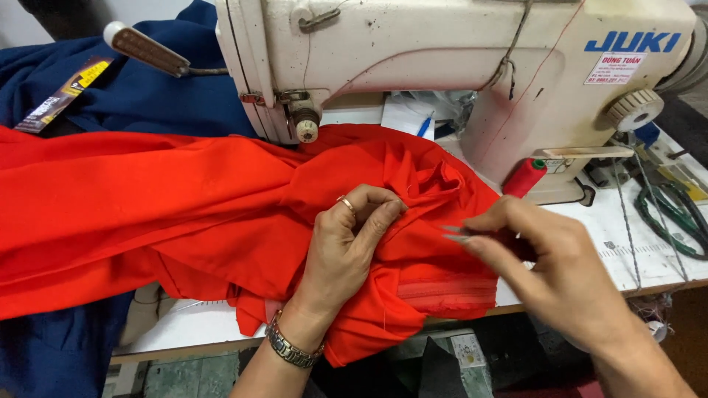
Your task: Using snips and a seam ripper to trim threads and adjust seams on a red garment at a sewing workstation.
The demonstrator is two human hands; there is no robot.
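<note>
At a cream industrial sewing machine [457, 66], a person's left hand [346, 247] pinches a fold of red fabric [147, 214] between closed fingertips, while the right hand [549, 269], at 3 o'clock of it, holds small metal snips [456, 234], blades pointing toward 9 o'clock at the fold. The fabric spreads across the table [634, 258] below the needle head. Keeping the cloth taut and the blade tips shallow would likely spare the weave.
</note>
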